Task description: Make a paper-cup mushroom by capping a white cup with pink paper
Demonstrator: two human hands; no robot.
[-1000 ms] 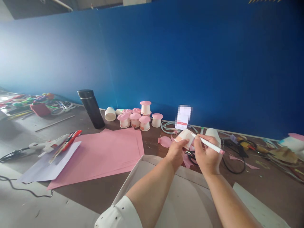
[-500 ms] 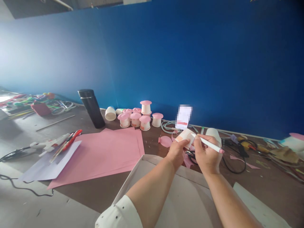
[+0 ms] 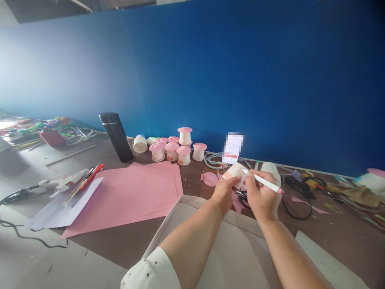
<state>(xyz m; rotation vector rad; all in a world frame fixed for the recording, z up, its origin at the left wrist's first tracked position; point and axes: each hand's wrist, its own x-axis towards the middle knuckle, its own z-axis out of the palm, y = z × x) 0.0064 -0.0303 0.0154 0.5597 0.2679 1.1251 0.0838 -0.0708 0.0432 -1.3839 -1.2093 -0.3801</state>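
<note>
My left hand point(image 3: 225, 194) is closed around a white paper cup point(image 3: 234, 171) with pinkish-orange patches on its side, tilted above the front of the table. In my right hand point(image 3: 262, 196) is a white marker pen point(image 3: 265, 182) with a pink end, its tip at the cup's side. Whether the tip touches the cup I cannot tell. Just behind my right hand stands another white cup point(image 3: 270, 170), partly covered by my fingers. A pink paper circle point(image 3: 209, 179) lies to the left of the held cup.
Several cups with pink paper tops point(image 3: 183, 155) stand by the blue wall, left of a lit phone point(image 3: 232, 148). A black flask point(image 3: 116, 138), pink sheets point(image 3: 135, 192), a glue gun point(image 3: 64, 181) and red-handled tool point(image 3: 92, 178) are leftward. Cables point(image 3: 300, 200) lie right; a cardboard box point(image 3: 204, 241) sits below my arms.
Almost nothing differs. Both hands keep the same place and grip, with the pen tip still at the cup's side.
</note>
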